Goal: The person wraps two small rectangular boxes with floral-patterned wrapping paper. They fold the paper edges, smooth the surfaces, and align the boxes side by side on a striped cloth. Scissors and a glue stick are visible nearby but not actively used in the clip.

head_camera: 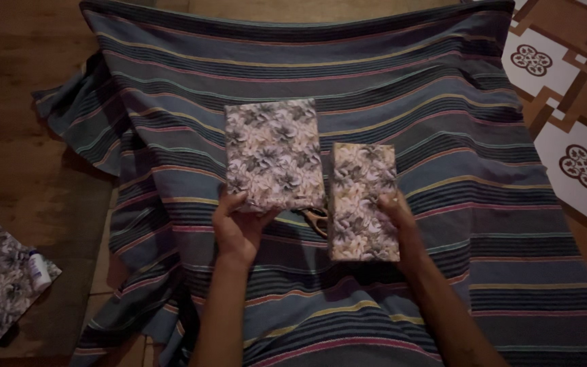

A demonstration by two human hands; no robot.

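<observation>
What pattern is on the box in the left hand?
Pale floral print, grey-pink leaves and blooms, on the larger wrapped box; head view shows it.

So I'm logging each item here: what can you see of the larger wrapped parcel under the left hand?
The larger wrapped parcel is a flat rectangular box covered in floral paper, pale blooms on a dark ground, fully wrapped. It lies flat on the striped cloth, long side running away from the person. The left hand grips its near left corner, thumb on top. Its right edge sits close beside the smaller parcel; its near right corner covers part of the scissors.
</observation>
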